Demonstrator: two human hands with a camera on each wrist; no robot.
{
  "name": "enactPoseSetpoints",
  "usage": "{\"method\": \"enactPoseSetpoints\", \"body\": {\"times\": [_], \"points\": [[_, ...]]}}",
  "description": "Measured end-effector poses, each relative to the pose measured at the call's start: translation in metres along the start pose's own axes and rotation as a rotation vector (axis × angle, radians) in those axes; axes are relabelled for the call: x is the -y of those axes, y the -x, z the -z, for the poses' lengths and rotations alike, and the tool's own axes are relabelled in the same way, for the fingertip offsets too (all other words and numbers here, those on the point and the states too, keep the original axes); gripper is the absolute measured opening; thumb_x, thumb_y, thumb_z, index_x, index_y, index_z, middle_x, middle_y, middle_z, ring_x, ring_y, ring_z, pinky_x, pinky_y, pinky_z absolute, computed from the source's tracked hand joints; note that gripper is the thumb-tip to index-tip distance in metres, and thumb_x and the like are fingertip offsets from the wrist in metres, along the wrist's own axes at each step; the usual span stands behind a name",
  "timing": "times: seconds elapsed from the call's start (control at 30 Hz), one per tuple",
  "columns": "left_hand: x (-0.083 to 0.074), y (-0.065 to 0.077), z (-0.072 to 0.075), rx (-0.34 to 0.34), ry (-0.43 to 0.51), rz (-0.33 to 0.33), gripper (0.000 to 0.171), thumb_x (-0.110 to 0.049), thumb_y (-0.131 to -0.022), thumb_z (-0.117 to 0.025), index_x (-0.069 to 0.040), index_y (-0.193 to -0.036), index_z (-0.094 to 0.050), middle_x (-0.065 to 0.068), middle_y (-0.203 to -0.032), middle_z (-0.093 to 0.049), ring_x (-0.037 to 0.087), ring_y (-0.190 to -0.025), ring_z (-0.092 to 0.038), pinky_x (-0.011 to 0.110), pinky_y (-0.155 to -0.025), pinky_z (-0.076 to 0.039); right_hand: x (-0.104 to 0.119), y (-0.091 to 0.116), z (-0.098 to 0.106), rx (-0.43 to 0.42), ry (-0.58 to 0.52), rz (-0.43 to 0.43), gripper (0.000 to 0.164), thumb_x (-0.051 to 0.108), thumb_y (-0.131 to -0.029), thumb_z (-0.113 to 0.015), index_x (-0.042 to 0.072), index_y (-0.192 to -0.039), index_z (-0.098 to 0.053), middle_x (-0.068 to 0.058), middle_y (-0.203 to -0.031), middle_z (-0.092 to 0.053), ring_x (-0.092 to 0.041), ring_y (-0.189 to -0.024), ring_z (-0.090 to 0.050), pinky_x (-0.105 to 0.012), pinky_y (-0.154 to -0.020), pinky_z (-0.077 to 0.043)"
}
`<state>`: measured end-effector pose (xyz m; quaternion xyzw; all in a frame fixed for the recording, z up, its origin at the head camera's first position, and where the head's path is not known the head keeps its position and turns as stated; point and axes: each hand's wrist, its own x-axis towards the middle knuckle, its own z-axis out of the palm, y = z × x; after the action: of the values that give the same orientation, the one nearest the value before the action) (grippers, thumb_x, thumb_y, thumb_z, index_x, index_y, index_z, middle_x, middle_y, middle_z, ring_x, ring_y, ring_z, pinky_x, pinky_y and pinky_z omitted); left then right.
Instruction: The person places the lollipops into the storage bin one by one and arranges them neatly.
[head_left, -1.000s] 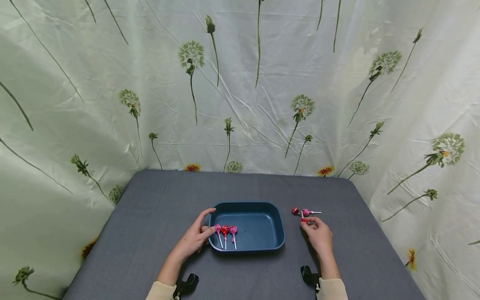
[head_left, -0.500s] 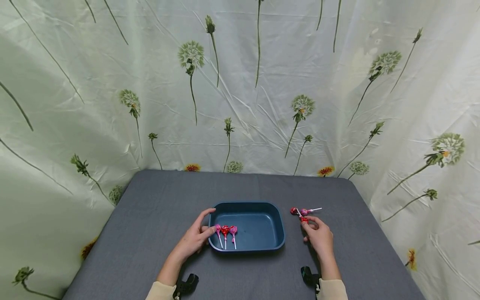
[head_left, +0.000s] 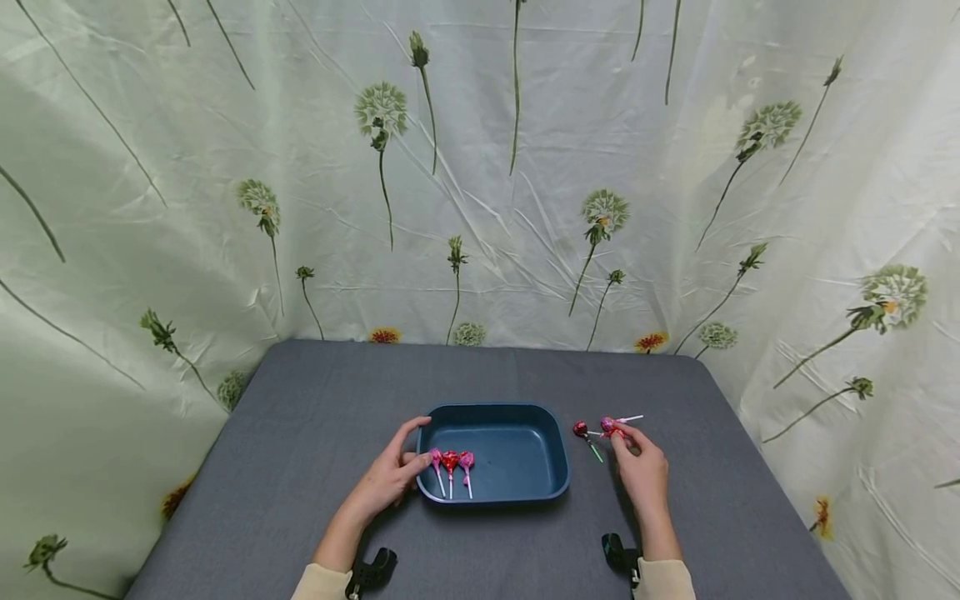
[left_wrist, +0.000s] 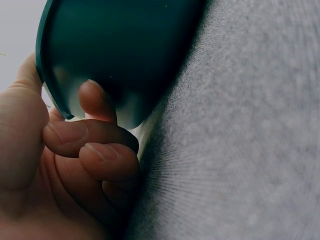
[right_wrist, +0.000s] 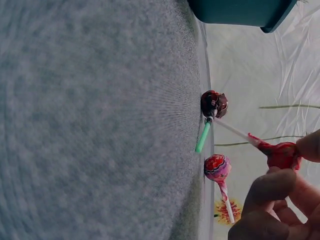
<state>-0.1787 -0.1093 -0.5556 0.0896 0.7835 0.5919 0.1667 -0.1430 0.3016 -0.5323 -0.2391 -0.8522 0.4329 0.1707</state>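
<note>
My left hand [head_left: 386,479] grips the left wall of a dark blue tray [head_left: 510,458], thumb over the rim; in the left wrist view its fingers curl against the outside. Inside the tray's left part lie a pink lollipop [head_left: 437,458] by the thumb, a red lollipop [head_left: 450,460] and another pink lollipop [head_left: 467,461], sticks toward me. Right of the tray, my right hand [head_left: 641,479] pinches a red-wrapped lollipop [right_wrist: 282,155] by its head, white stick pointing left. Close by lie a dark red lollipop [right_wrist: 214,104] with a green stick and a pink-and-red lollipop [right_wrist: 217,167].
Grey cloth covers the table [head_left: 360,379]. A white curtain [head_left: 525,250] printed with dandelions hangs behind it and along both sides. Each wrist wears a black camera mount, such as the left mount [head_left: 372,571].
My right hand has moved slightly away from me with the red lollipop, whose stick has swung leftward. The dark red lollipop has shifted left and its green stick now shows. My left hand stays put.
</note>
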Motion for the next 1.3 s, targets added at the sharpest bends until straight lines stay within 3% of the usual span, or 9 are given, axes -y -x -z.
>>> {"method": "enactPoseSetpoints", "body": {"times": [0.17, 0.4, 0.73, 1.03, 1.3], "points": [[0.001, 0.000, 0.000, 0.001, 0.011, 0.002, 0.061, -0.031, -0.107, -0.065, -0.037, -0.159, -0.034, 0.002, -0.074, -0.058, 0.016, -0.053, -0.046, 0.025, -0.049, -0.039, 0.000, -0.001, 0.000, -0.042, 0.051, 0.037, 0.030, 0.026, -0.101, -0.065, 0.005, -0.118, -0.078, -0.013, -0.096, -0.071, -0.019, -0.077, -0.050, -0.030, -0.066, -0.035], [0.001, -0.001, 0.000, -0.006, 0.011, 0.009, 0.061, -0.032, -0.106, -0.066, -0.038, -0.159, -0.035, 0.002, -0.073, -0.058, 0.016, -0.052, -0.045, 0.026, -0.048, -0.038, -0.003, -0.006, 0.004, -0.042, 0.022, 0.034, 0.022, 0.022, -0.097, -0.065, 0.004, -0.109, -0.068, 0.002, -0.067, -0.062, -0.013, -0.059, -0.047, -0.030, -0.059, -0.035], [0.001, 0.000, 0.000, 0.000, 0.020, 0.012, 0.060, -0.031, -0.107, -0.065, -0.038, -0.159, -0.035, 0.002, -0.073, -0.058, 0.015, -0.052, -0.044, 0.025, -0.048, -0.037, -0.012, -0.012, 0.009, -0.043, 0.149, 0.017, 0.029, 0.027, -0.096, -0.066, 0.003, -0.111, -0.071, -0.013, -0.081, -0.072, -0.017, -0.065, -0.054, -0.032, -0.062, -0.038], [0.001, 0.000, 0.000, 0.007, 0.022, 0.008, 0.061, -0.032, -0.107, -0.064, -0.037, -0.159, -0.034, 0.001, -0.073, -0.057, 0.015, -0.052, -0.044, 0.025, -0.048, -0.037, -0.015, -0.015, 0.010, 0.056, 0.172, 0.024, 0.036, 0.023, -0.094, -0.068, -0.004, -0.117, -0.066, -0.018, -0.084, -0.072, -0.008, -0.053, -0.057, -0.030, -0.056, -0.041], [0.000, 0.000, 0.000, 0.002, 0.008, -0.001, 0.061, -0.031, -0.107, -0.065, -0.037, -0.159, -0.035, 0.002, -0.074, -0.057, 0.014, -0.053, -0.044, 0.026, -0.048, -0.038, -0.011, -0.016, 0.008, 0.025, 0.132, 0.031, 0.035, 0.023, -0.093, -0.069, 0.003, -0.121, -0.071, -0.005, -0.076, -0.065, -0.010, -0.056, -0.055, -0.030, -0.057, -0.039]]}}
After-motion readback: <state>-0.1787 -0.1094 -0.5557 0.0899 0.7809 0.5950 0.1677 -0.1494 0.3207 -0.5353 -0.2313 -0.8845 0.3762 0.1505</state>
